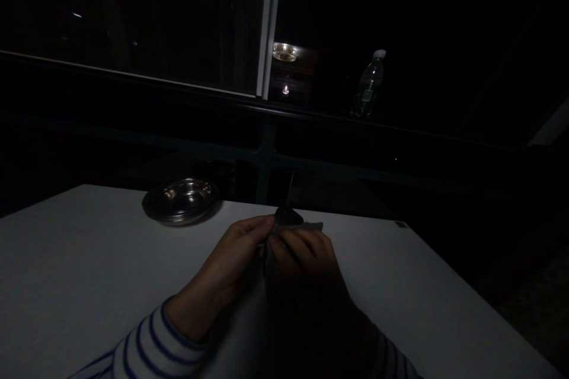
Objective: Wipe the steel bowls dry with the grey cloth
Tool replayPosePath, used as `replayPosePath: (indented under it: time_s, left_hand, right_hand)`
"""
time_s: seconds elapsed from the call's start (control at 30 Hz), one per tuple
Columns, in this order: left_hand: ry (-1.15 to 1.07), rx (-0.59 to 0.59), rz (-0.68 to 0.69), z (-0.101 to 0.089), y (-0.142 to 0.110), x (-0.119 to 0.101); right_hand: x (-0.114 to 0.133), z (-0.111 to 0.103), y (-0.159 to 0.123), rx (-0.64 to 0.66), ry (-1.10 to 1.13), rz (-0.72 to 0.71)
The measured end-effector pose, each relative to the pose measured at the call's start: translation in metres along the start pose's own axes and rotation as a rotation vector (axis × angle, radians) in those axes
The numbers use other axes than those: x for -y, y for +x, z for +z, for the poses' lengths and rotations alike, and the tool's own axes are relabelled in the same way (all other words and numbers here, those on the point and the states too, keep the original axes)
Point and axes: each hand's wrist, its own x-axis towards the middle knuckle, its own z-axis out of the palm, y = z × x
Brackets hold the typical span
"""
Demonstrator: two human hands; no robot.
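Note:
In the head view my two hands meet over the front middle of the white table. My left hand [237,251] is closed, its thumb and fingers pinching the edge of a small dark rounded object [288,215]. A thin light line rises just above this object; its kind is too dark to make out. My right hand [306,257] lies against it with curled fingers, closed on a thin greyish cloth [313,226]. One edge of the cloth sticks out past the knuckles, and some hangs between the hands. The fingertips of my right hand are partly hidden.
A stack of shiny metal plates [180,201] stands at the table's far left edge. Beyond the white table [102,266], a plastic bottle [370,84] with a white cap stands on the dark window ledge. A white window frame [269,26] rises at the back.

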Motion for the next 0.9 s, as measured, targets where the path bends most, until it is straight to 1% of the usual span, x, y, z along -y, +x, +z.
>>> replayPosePath:
  time_s: [0.1, 0.17, 0.27, 0.4, 0.47, 0.53, 0.67, 0.73, 0.83, 0.9]
  left_hand:
    - [-0.012, -0.061, 0.008, 0.000, 0.000, -0.004]
    - [-0.011, -0.077, 0.003, 0.001, 0.000, -0.005]
    - [-0.005, -0.034, 0.004, 0.001, -0.001, 0.000]
    - [-0.015, 0.029, 0.000, 0.004, -0.001, 0.008]
    - [-0.010, 0.036, -0.004, 0.005, -0.002, 0.009]
    - [-0.006, 0.007, -0.009, 0.006, -0.002, 0.008]
    - [-0.019, -0.133, -0.033, 0.004, -0.002, 0.001]
    - [-0.024, -0.183, -0.017, 0.002, -0.001, -0.002]
    - [-0.023, -0.210, 0.006, 0.002, -0.002, -0.005]
    - [-0.025, -0.206, -0.005, 0.003, -0.003, -0.006]
  right_hand:
    - [0.006, 0.006, -0.002, -0.032, -0.030, -0.031]
    - [0.006, 0.008, -0.004, -0.034, -0.055, -0.026]
    - [-0.001, 0.006, -0.005, -0.011, -0.056, 0.003]
    - [-0.014, -0.003, -0.002, 0.058, -0.047, 0.145]
    - [-0.017, -0.006, -0.001, 0.088, -0.028, 0.179]
    - [-0.016, -0.006, 0.000, 0.098, -0.006, 0.158]
    - [-0.004, 0.001, -0.003, 0.068, 0.028, 0.037]
    - [0.002, 0.005, -0.005, 0.048, 0.035, -0.018]
    - [0.005, 0.006, -0.007, 0.057, 0.023, -0.049]
    - [0.003, 0.004, -0.007, 0.079, 0.010, -0.032]
